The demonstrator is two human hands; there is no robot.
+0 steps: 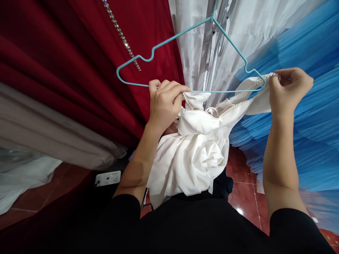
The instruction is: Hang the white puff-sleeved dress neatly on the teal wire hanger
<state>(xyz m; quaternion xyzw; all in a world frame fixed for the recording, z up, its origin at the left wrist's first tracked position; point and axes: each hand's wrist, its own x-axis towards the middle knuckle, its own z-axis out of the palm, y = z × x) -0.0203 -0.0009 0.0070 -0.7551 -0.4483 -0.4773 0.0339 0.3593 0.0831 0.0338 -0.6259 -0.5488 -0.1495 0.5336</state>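
A light blue hanger hangs in front of me, its lower bar level with my hands. My left hand is closed around the left part of the bar and the edge of a white dress. Beyond the hanger's right end, my right hand pinches a white strap edged with pearls, which passes by the right corner of the hanger. The dress has a pearl-trimmed neckline and a fabric rosette, and its bulk hangs bunched over my lap. Some of my left fingertips are hidden behind the cloth.
Red drapes with a beaded chain fill the left. White fabric hangs behind the hanger, and blue tulle is at the right. A phone lies on a black surface at lower left. Red floor tiles show below.
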